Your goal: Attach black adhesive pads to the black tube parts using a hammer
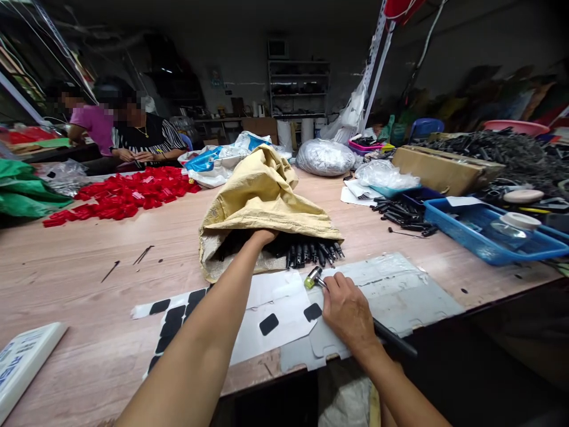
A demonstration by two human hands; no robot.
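Observation:
My left hand (265,236) reaches into the mouth of a yellow woven sack (262,193); its fingers are hidden under the fabric. Black pen-like parts (311,254) lie in a row at the sack's opening, right of that wrist. In my right hand (349,308) is a small hammer (315,277) with a metal and yellow-green head and a black handle, the fingers wrapped round its shaft. Below both hands, a white sheet (253,296) carries several black rounded-square pads (269,324). It partly overlaps a grey board (400,290) beneath the hammer.
Red pieces (137,193) are heaped at the left, near two seated people. A blue tray (489,237) with a lidded jar stands at the right, beside loose black parts (402,214). Behind them sits a cardboard box (438,169). A white box (29,365) occupies the near left corner.

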